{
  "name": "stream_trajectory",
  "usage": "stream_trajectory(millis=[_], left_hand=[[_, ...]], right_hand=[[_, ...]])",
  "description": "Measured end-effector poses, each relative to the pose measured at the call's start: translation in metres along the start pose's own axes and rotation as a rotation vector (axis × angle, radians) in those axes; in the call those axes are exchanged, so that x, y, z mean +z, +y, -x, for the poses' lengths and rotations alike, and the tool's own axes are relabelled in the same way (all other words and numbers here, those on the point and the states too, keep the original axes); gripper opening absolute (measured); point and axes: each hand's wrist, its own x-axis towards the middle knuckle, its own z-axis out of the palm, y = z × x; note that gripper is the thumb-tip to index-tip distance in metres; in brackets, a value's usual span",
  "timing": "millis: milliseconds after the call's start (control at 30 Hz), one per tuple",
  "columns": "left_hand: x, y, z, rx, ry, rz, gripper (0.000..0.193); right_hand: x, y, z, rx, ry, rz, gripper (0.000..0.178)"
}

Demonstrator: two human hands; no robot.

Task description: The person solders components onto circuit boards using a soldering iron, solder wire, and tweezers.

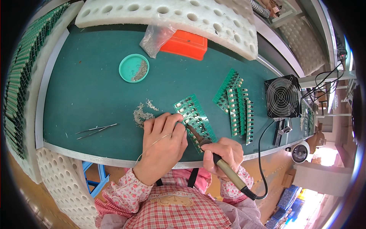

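Hands (164,143) hold thin wire (154,142) and a soldering iron (230,173) at a circuit board (201,119).

Electronics workshop, soldering iron (231,174), circuit boards (195,115)

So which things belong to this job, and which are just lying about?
Seem part of the job: iron in right hand, board, wire over left hand; likely small parts, other boards, tweezers.

Apparently idle: red box, blue stool, foam sheet.

left hand (164,147) and right hand (225,154): bare | sleeves (131,191): pale, small pinkish-red flowers, striped band (105,208) on left | apron (183,215): red-white check, tan emblem (174,200) | straps (193,178): black
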Motion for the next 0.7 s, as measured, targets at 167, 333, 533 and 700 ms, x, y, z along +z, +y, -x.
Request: stream_trajectory(millis=[167,333,533,700], left_hand=[[0.001,0.000,0.001,0.007,0.006,-0.018,0.020],[0.001,-0.002,0.001,0.008,0.022,0.004,0.023],[-0.003,-0.002,0.001,0.008,0.036,0.036,0.022],[-0.002,-0.002,0.002,0.006,0.042,0.050,0.018]], right_hand=[[0.004,-0.005,-0.002,-0.066,-0.044,0.046,0.025],[0.011,-0.010,0.000,-0.095,-0.018,0.088,0.028],[0.005,-0.011,0.005,-0.021,0.023,0.017,0.027],[-0.008,-0.007,0.022,0.096,0.130,0.051,0.028]])
